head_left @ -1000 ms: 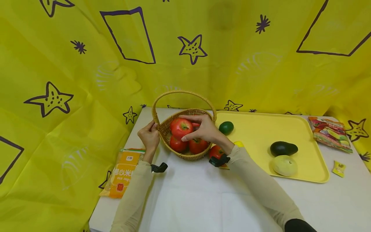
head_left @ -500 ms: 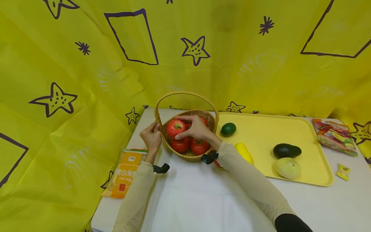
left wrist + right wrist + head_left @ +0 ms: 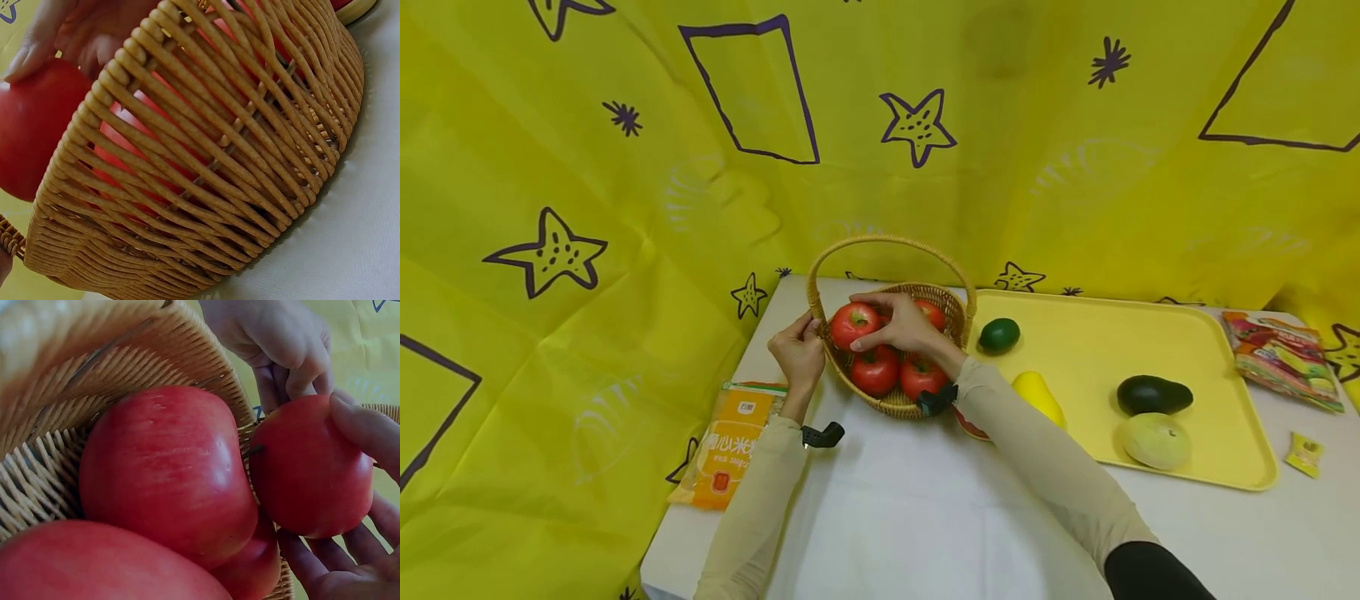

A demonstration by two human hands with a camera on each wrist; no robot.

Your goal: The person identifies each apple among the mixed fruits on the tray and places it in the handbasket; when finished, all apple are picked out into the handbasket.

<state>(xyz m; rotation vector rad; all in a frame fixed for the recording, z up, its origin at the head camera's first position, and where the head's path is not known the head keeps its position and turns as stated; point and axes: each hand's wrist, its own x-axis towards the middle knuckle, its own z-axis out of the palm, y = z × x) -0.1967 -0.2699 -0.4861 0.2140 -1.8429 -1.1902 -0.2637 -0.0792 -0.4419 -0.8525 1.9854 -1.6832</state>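
Note:
My left hand (image 3: 799,354) pinches the left side of the wicker basket (image 3: 891,240) where the arched handle meets the rim. Inside the basket, my right hand (image 3: 906,323) grips a red apple (image 3: 853,323), thumb on the near side and fingers behind. The right wrist view shows this apple (image 3: 312,469) between thumb and fingers, close to the left hand (image 3: 281,337). Several more red apples (image 3: 876,371) lie below and right of it. Through the weave (image 3: 219,156) in the left wrist view, red fruit shows.
Right of the basket lies a yellow tray (image 3: 1075,333) with a green fruit (image 3: 999,336), a yellow fruit (image 3: 1037,398), an avocado (image 3: 1153,395) and a pale round fruit (image 3: 1157,442). Snack bags lie left (image 3: 733,446) and far right (image 3: 1285,358), with a small yellow packet (image 3: 1304,454).
My right hand has carried the apple leftward, to the basket's left side beside the left hand. The left hand has kept its hold on the basket. The head view has shifted slightly.

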